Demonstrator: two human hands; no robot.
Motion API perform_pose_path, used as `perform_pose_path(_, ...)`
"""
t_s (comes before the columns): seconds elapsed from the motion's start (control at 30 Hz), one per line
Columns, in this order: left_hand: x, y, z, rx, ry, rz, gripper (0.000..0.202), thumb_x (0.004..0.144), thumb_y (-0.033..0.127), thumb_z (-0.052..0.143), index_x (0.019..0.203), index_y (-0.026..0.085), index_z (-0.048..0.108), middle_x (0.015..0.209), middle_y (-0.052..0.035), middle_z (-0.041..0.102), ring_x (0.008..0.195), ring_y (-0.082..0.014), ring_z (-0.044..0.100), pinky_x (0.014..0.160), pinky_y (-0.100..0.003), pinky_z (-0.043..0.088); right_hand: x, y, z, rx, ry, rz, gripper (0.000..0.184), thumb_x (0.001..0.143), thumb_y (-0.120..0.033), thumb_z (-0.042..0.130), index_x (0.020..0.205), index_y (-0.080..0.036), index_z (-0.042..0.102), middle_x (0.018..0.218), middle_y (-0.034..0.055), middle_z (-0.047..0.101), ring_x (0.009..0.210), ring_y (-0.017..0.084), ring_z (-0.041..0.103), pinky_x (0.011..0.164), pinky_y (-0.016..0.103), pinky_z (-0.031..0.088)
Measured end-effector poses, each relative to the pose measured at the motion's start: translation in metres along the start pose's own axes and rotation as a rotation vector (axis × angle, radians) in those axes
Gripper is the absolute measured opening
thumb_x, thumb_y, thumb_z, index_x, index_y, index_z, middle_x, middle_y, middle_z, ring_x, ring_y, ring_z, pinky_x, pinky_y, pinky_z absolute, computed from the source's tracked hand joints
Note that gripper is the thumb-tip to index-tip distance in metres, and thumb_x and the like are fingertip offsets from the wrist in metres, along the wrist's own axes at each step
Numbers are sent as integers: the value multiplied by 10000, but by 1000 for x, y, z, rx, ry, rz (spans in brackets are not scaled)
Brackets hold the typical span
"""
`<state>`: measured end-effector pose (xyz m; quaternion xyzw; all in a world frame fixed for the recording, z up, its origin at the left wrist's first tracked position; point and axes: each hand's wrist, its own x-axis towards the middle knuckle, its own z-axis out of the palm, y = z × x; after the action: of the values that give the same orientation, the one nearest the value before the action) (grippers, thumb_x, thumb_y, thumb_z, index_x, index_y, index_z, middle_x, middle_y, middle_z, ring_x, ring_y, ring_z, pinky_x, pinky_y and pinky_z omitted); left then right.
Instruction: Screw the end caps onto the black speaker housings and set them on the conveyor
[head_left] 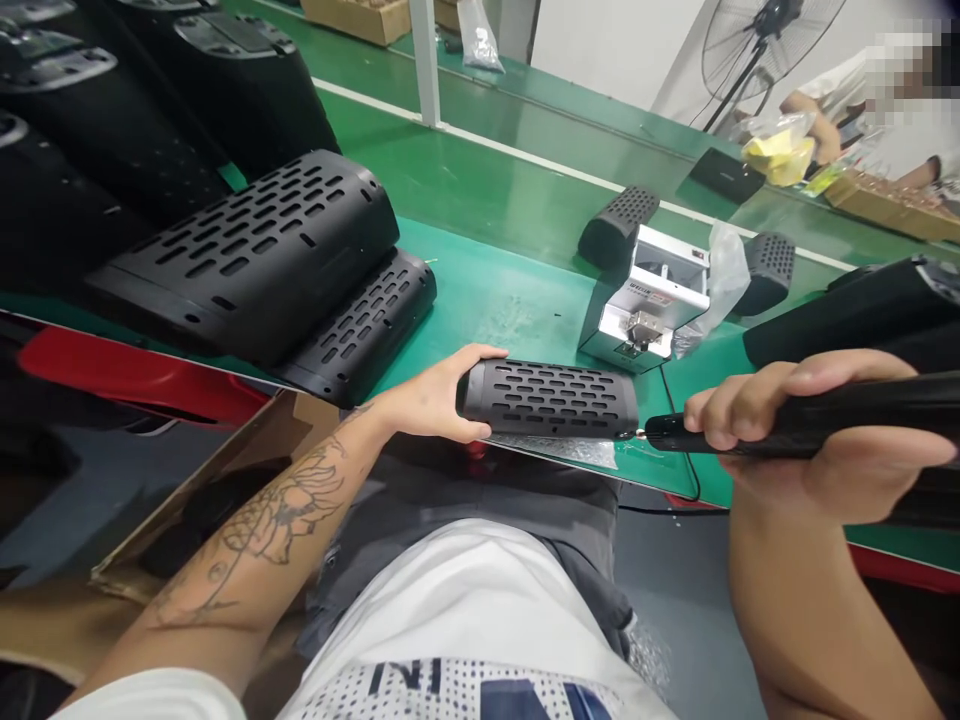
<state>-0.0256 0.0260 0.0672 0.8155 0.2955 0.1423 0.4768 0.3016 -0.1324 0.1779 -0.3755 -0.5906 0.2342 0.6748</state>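
Observation:
My left hand grips one end of a small black slotted housing, thumb and fingers on opposite sides. The housing lies on its side near the front edge of the green table. In my right hand is a black electric screwdriver, held level with the fingers wrapped round its body. Its tip points left and meets the right end of the housing at a lower corner. A screw there is too small to make out clearly. Under the housing lies a piece of clear plastic wrap.
A white-and-silver screw feeder stands behind the housing, its black cable running to the front edge. Larger black slotted housings are stacked at left. Dark cases stand at right. A co-worker's arm and a fan are beyond.

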Motion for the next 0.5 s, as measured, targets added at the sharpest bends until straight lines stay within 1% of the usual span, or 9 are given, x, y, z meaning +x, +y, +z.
perform_pose_path(0.13,1,-1,1,7,-2,7,1098,694,417,936,1680,250,481,1593,-108,614,1399,-345,689,1260,-450,556,0,9,3,21,-24,27,479,878,-703,907,915,-247,765,571,-18,654,385,220,574,419,404,595)
perform_pose_path(0.33,0,-5,1,-9,2,23,1103,699,404,947,1693,286,485,1643,-105,589,1456,-362,662,1267,-449,545,-4,15,2,59,-77,41,437,910,-664,891,882,-253,747,560,-21,647,363,219,569,382,390,572)
perform_pose_path(0.5,0,-7,2,-8,-5,45,1117,712,389,960,1711,303,468,1678,-106,563,1492,-371,636,1313,-474,508,-6,16,4,91,-133,68,360,907,-565,923,894,-254,740,545,-46,612,349,195,536,368,368,539)
